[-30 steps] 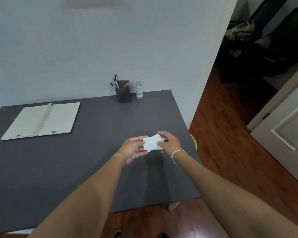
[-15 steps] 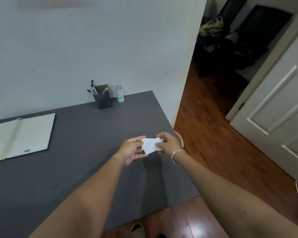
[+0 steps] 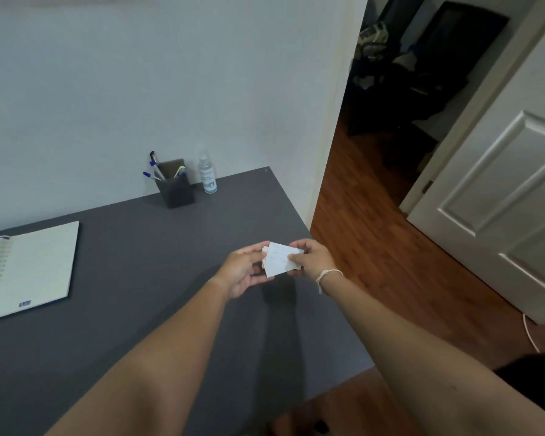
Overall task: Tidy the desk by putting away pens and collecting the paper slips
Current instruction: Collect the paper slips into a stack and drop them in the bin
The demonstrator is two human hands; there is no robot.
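A small stack of white paper slips (image 3: 277, 259) is held above the right part of the dark grey desk (image 3: 132, 278). My left hand (image 3: 244, 270) grips its left edge and my right hand (image 3: 310, 258), with a white cord on the wrist, grips its right edge. At the back of the desk against the wall stands a dark pen holder (image 3: 174, 189) with several pens (image 3: 153, 166) sticking out of it.
An open spiral notebook (image 3: 29, 269) lies at the desk's left. A small clear bottle (image 3: 207, 174) stands right of the pen holder. Right of the desk is wooden floor (image 3: 375, 247), a white door (image 3: 510, 199) and a dark doorway with furniture.
The view has swung to the right, so the notebook slid toward the left edge and more door shows. Both hands stay on the slips, squaring them into a tighter stack.
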